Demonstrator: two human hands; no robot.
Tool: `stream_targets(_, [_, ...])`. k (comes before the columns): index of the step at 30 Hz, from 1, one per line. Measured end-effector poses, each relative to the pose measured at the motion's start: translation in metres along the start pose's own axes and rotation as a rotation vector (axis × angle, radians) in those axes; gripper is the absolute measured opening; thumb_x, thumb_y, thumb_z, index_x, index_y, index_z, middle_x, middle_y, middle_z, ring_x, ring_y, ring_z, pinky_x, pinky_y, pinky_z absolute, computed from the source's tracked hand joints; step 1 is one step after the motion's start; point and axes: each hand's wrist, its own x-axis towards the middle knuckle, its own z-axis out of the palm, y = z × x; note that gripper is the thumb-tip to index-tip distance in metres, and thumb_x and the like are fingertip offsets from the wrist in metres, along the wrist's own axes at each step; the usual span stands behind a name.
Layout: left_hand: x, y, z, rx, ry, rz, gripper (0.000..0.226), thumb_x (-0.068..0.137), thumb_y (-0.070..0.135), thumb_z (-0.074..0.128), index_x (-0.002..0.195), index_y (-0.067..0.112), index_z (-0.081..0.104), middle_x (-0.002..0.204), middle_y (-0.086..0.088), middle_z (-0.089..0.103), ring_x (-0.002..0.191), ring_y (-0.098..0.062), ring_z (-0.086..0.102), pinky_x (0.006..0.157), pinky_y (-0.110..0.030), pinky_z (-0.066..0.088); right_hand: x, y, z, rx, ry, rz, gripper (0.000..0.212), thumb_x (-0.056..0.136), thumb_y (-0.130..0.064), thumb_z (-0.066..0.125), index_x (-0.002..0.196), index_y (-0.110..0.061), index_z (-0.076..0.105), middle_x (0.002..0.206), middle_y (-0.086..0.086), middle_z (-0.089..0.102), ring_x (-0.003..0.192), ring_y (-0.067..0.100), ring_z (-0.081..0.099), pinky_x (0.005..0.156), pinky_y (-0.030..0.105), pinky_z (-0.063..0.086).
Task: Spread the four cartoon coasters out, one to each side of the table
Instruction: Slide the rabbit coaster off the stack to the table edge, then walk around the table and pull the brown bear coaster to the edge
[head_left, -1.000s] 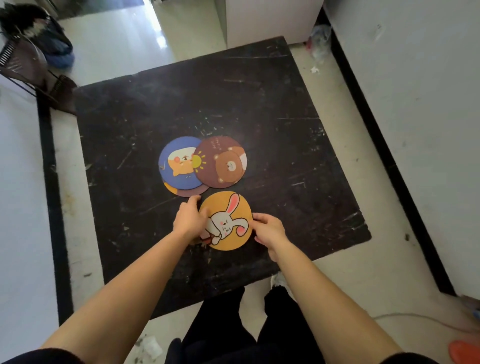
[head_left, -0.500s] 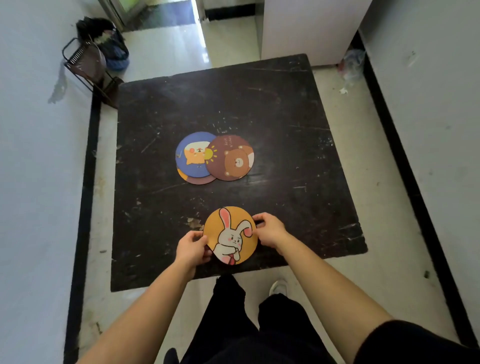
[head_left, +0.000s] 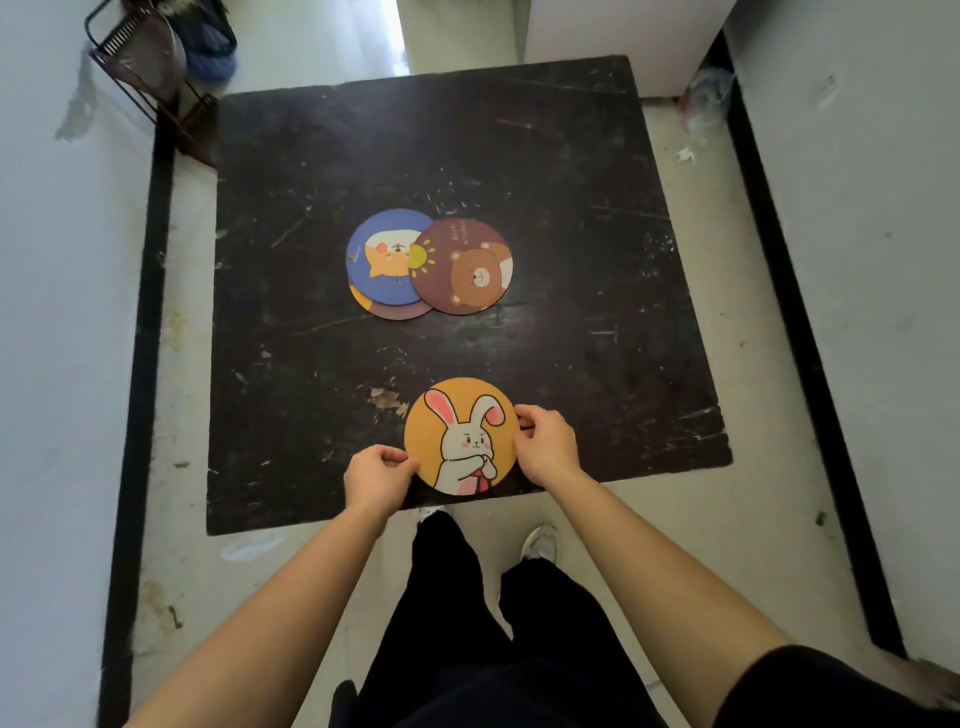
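An orange rabbit coaster lies at the near edge of the black table. My left hand pinches its lower left rim and my right hand pinches its right rim. In the middle of the table a brown bear coaster overlaps a blue cat coaster. A third coaster lies under those two, with only its lower edge showing.
A white cabinet stands past the table's far edge. A dark wire rack and a blue bundle sit at the far left corner. White walls run along both sides. My legs and shoes are below the near edge.
Both hands have drawn the rabbit coaster away from the pile toward the near edge and turned it upright. The other coasters have not moved.
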Motion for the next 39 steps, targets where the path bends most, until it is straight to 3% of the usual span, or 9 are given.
stream_targets(8, [0.007,-0.003,0.001,0.022,-0.022,-0.013,0.003,0.085,0.019,0.071,0.087,0.017,0.070,0.090,-0.004,0.071,0.091,-0.023,0.067,0.088,-0.045,0.058,-0.004,0.003,0.000,-0.109,-0.115,-0.083,0.041,0.100,-0.023,0.045,0.139,-0.028,0.055,0.133,0.004,0.052,0.111,0.026,0.059,0.091,0.036,0.050])
stream_targets(10, [0.007,-0.001,-0.002,0.086,-0.051,0.014,0.006,0.087,0.023,0.067,0.087,0.018,0.069,0.093,-0.005,0.071,0.092,-0.023,0.067,0.089,-0.045,0.057,-0.007,0.000,-0.009,-0.115,-0.160,-0.090,0.041,0.096,-0.028,0.047,0.135,-0.031,0.058,0.132,0.003,0.056,0.113,0.027,0.060,0.095,0.041,0.051])
stream_targets(12, [0.003,0.006,-0.007,0.248,-0.082,0.083,0.015,0.091,0.029,0.060,0.097,0.017,0.066,0.103,-0.006,0.070,0.096,-0.023,0.066,0.088,-0.042,0.056,-0.011,-0.004,-0.017,-0.119,-0.147,-0.085,0.047,0.098,-0.032,0.049,0.144,-0.028,0.049,0.141,0.005,0.053,0.125,0.028,0.055,0.104,0.045,0.048])
stream_targets(16, [-0.007,0.043,-0.025,0.544,0.039,0.390,0.047,0.096,0.044,0.048,0.134,0.017,0.051,0.134,-0.007,0.056,0.119,-0.027,0.056,0.097,-0.046,0.050,-0.020,-0.020,-0.048,-0.231,0.058,-0.153,0.055,0.103,-0.034,0.046,0.154,-0.021,0.030,0.158,0.004,0.033,0.142,0.025,0.037,0.112,0.043,0.037])
stream_targets(22, [-0.018,0.168,-0.071,0.664,0.361,0.974,0.054,0.097,0.046,0.040,0.142,0.016,0.044,0.149,-0.014,0.044,0.136,-0.033,0.042,0.109,-0.052,0.037,-0.020,-0.081,-0.139,-0.361,0.446,-0.342,0.062,0.103,-0.048,0.037,0.157,-0.023,0.019,0.166,0.008,0.016,0.151,0.027,0.020,0.118,0.046,0.025])
stream_targets(25, [-0.032,0.237,-0.083,0.627,0.460,1.070,0.056,0.100,0.046,0.035,0.148,0.017,0.036,0.160,-0.014,0.029,0.147,-0.033,0.026,0.117,-0.053,0.022,-0.023,-0.111,-0.193,-0.413,0.692,-0.450,0.066,0.101,-0.051,0.037,0.157,-0.021,0.019,0.165,0.014,0.016,0.150,0.032,0.022,0.118,0.049,0.026])
stream_targets(28, [-0.055,0.288,-0.085,0.555,0.531,1.183,0.057,0.100,0.045,0.033,0.148,0.014,0.036,0.160,-0.016,0.028,0.147,-0.034,0.025,0.118,-0.055,0.022,-0.028,-0.124,-0.239,-0.419,0.866,-0.544,0.068,0.099,-0.052,0.040,0.155,-0.019,0.021,0.163,0.018,0.019,0.147,0.037,0.028,0.115,0.053,0.031])
stream_targets(34, [-0.099,0.330,-0.049,0.488,0.556,1.275,0.056,0.100,0.046,0.033,0.147,0.014,0.038,0.160,-0.016,0.028,0.148,-0.034,0.024,0.117,-0.055,0.022,-0.026,-0.101,-0.304,-0.455,0.904,-0.548,0.070,0.099,-0.054,0.038,0.157,-0.021,0.018,0.166,0.015,0.012,0.151,0.034,0.021,0.117,0.050,0.025])
stream_targets(39, [-0.128,0.350,0.019,0.529,0.550,1.245,0.057,0.100,0.047,0.033,0.149,0.017,0.033,0.162,-0.013,0.021,0.150,-0.031,0.018,0.119,-0.055,0.018,0.005,-0.047,-0.360,-0.463,0.869,-0.576,0.071,0.099,-0.057,0.036,0.157,-0.023,0.014,0.166,0.014,0.011,0.151,0.034,0.021,0.118,0.051,0.026])
